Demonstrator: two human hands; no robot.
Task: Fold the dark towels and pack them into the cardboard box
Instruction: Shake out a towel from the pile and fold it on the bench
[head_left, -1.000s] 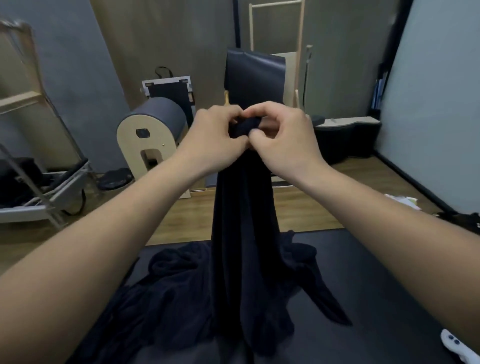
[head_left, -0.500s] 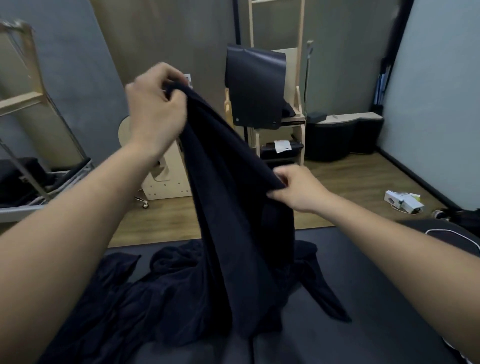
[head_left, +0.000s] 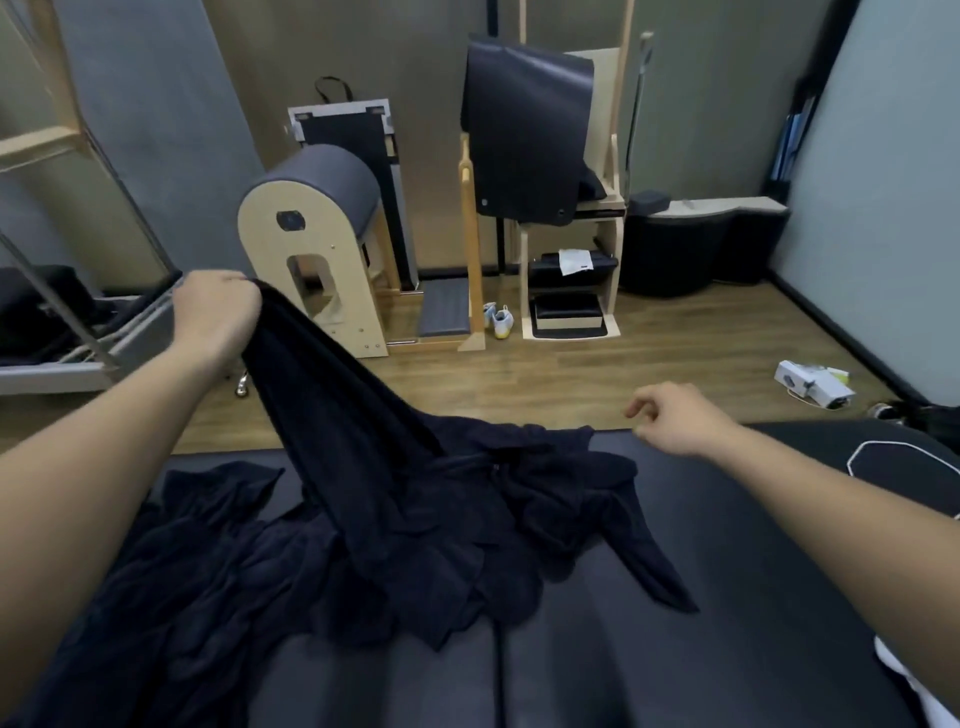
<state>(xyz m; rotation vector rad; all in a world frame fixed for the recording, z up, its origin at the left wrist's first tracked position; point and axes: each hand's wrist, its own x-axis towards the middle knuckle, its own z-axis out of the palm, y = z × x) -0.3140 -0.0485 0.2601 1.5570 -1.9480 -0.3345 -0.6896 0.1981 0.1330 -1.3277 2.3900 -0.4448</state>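
A dark towel (head_left: 332, 415) stretches from my left hand (head_left: 215, 312) down to a heap of dark towels (head_left: 467, 499) on the black padded bench (head_left: 727, 597). My left hand grips the towel's upper corner, raised at the left. My right hand (head_left: 672, 418) hovers above the bench's far edge, right of the heap, its fingers loosely curled and holding nothing. More dark cloth (head_left: 156, 597) lies crumpled under my left forearm. No cardboard box is in view.
Beyond the bench is a wooden floor with a barrel-shaped wooden trainer (head_left: 311, 249), a wooden rack with a dark mat (head_left: 530, 130), white shoes (head_left: 498, 319) and a small white box (head_left: 813, 384). A metal frame (head_left: 78, 312) stands at the left.
My hands parted from holding the towel together. The left hand swung left and down with the corner; the right hand let go and moved right, and the towel sank onto the heap.
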